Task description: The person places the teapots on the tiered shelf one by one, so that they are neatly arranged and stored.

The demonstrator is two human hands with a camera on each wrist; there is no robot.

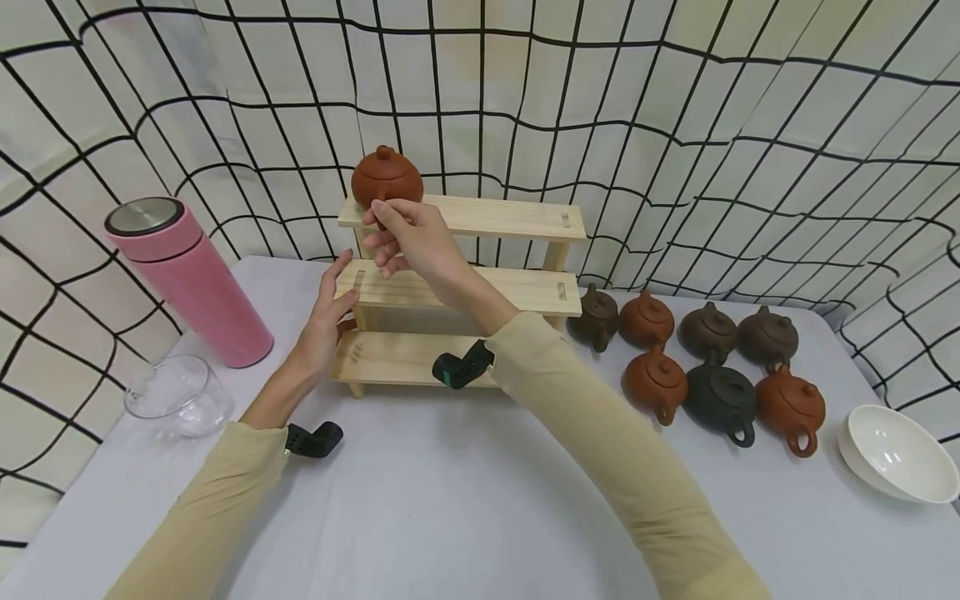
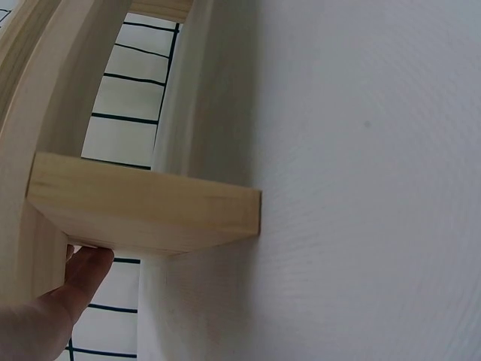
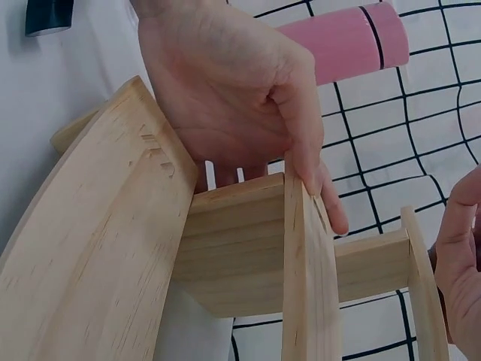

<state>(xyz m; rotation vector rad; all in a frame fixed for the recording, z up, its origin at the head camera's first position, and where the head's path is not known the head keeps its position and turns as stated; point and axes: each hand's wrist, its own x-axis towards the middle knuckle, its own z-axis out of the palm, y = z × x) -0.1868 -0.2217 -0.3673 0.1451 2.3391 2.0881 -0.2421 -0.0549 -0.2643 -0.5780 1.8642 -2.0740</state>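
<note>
A reddish-brown teapot (image 1: 387, 175) stands at the left end of the top tier of a three-tier wooden display stand (image 1: 465, 287). My right hand (image 1: 416, 242) pinches the near side of this teapot, where the handle is mostly hidden by the fingers. At the stand's left end, my left hand (image 1: 322, 329) grips the middle tier and its support. In the right wrist view, the left thumb lies over that board's edge, with other fingers behind the upright. The left wrist view shows fingertips (image 2: 94, 267) against the wooden support.
Several brown, reddish and dark teapots (image 1: 720, 400) cluster right of the stand, near a white bowl (image 1: 896, 454). A pink thermos (image 1: 198, 287) and a clear glass cup (image 1: 180, 400) stand left. Black wire grid (image 1: 525, 117) fences the white-covered table's back and sides.
</note>
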